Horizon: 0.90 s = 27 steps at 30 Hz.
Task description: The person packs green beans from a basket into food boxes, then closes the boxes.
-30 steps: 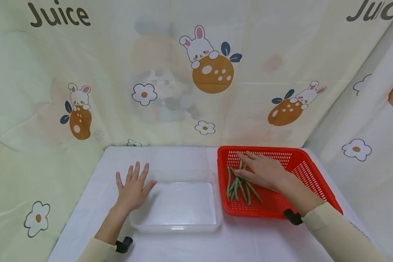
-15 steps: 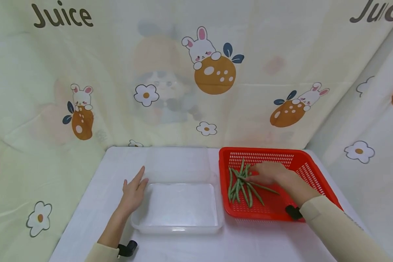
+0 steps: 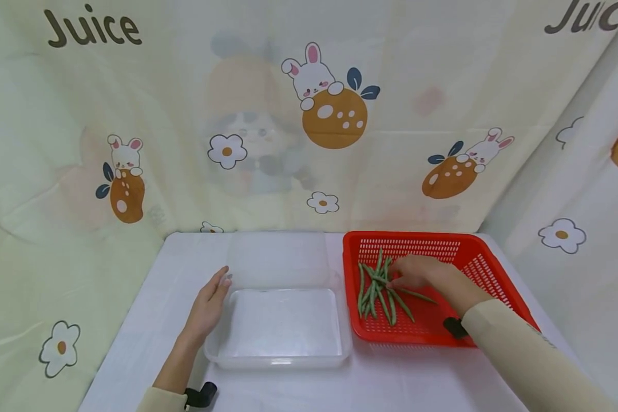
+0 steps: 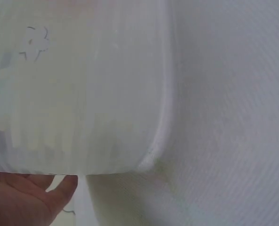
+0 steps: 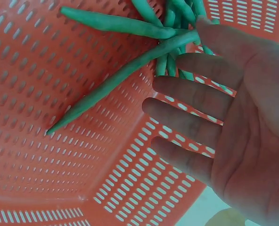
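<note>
Several green beans (image 3: 376,292) lie in a loose pile in the left part of the red plastic basket (image 3: 438,337). Over the pile reaches my right hand (image 3: 419,272). The right wrist view shows its fingers (image 5: 186,115) mostly straight, with thumb and forefinger on either side of one bean's end (image 5: 125,70); a firm pinch is not visible. My left hand (image 3: 206,306) is at the left side of a clear plastic box (image 3: 280,361), fingers extended near its rim. In the left wrist view the translucent wall (image 4: 106,94) hides part of that hand (image 4: 26,200).
Behind the box's base is a translucent panel (image 3: 280,257), perhaps its lid. A white cloth (image 3: 149,309) covers the table. Printed curtains (image 3: 185,86) enclose the back and sides. The basket stands just right of the box.
My right hand has lowered toward the beans, its fingers drawing in. The left hand has turned from spread fingers to a narrower pose beside the box. Beans and box look the same.
</note>
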Available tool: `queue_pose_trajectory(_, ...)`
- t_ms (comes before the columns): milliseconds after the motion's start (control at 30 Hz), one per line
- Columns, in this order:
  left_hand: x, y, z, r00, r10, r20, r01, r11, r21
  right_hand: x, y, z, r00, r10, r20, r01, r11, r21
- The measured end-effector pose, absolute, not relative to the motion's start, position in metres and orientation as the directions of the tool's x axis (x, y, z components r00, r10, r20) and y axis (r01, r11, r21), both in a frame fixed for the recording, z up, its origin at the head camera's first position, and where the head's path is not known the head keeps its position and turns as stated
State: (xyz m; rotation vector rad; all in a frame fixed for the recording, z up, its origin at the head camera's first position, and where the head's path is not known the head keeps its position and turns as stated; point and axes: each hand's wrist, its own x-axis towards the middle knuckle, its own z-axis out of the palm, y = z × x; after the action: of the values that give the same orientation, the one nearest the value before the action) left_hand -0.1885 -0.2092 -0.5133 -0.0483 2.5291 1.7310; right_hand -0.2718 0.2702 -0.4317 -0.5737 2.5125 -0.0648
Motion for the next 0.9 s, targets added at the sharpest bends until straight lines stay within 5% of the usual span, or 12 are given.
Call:
queue_pose_trajectory(300,-0.188,-0.208,-0.517,-0.997,0.004,-0.082,-0.076,0.329,0.941,-0.276,0.271,-0.442,-0.761,-0.422,-0.492,-0.425,0.898,-0.113)
queue_pose_trajectory(900,-0.189,-0.211,-0.516,-0.996,-0.025,-0.085,-0.088,0.335,0.938,-0.282,0.270,-0.434,-0.738,-0.501,-0.453,-0.435,0.865,-0.248)
